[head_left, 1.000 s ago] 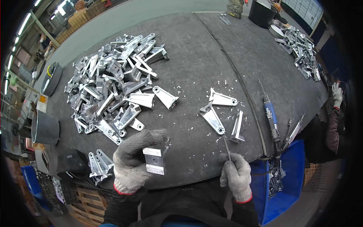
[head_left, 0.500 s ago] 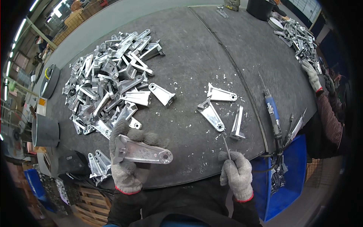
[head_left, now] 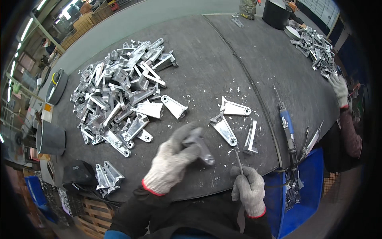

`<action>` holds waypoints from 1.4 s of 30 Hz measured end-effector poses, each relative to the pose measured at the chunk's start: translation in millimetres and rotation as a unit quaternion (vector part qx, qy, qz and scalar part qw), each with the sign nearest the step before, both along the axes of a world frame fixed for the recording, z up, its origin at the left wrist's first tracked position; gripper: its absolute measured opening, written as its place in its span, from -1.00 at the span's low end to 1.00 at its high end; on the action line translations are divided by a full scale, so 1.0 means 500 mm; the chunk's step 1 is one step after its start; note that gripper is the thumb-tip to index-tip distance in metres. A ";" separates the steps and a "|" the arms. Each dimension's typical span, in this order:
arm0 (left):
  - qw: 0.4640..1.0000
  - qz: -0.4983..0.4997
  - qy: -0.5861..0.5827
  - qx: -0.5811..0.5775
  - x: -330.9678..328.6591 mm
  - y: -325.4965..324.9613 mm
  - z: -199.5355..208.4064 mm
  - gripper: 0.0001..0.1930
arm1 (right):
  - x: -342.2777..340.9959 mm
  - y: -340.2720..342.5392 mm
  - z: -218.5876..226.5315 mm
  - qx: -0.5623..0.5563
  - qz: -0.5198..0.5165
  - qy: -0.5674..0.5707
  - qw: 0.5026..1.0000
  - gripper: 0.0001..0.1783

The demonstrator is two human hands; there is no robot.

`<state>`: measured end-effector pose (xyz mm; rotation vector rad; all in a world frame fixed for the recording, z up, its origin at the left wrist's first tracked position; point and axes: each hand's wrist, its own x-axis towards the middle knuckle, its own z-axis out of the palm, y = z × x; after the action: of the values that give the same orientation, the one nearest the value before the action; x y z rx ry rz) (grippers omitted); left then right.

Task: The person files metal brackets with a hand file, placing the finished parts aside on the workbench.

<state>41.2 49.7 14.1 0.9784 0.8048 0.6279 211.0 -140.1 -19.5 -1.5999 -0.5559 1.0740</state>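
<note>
My left hand [head_left: 169, 161], in a knitted glove, grips a silvery cast metal bracket [head_left: 205, 155] over the dark table; both are motion-blurred. A thin pointed metal rod, like a slim file [head_left: 238, 159], points up and away from my closed right hand [head_left: 250, 189] near the table's front edge. Beyond its tip lie three brackets: one sideways [head_left: 236, 108], one slanting [head_left: 225, 130] and one on its edge [head_left: 250, 137]. A large heap of brackets [head_left: 119, 85] covers the left side, with a single bracket [head_left: 174, 106] beside it. Several more brackets [head_left: 108, 177] stand bunched at the near left.
A blue-bodied hand tool [head_left: 287, 120] lies right of the table seam [head_left: 247, 73], near a blue bin [head_left: 312, 195]. At the far right, a co-worker's gloved hand [head_left: 339, 91] is beside another heap of parts [head_left: 316, 48]. A grey bucket [head_left: 50, 138] and black pouch [head_left: 80, 175] sit left.
My left hand has moved right and turned over, carrying the bracket from near the heap toward the middle. My right hand keeps the rod in nearly the same place.
</note>
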 end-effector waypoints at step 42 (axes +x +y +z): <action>0.705 0.008 0.604 0.372 -0.365 -0.096 0.031 -0.87 | -0.006 -0.003 -0.018 0.014 0.006 -0.012 1.000 -0.71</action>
<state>-141.2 1.8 29.5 2.2225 1.7774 0.2181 208.0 -141.5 -28.6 -1.5884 -0.5953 1.0529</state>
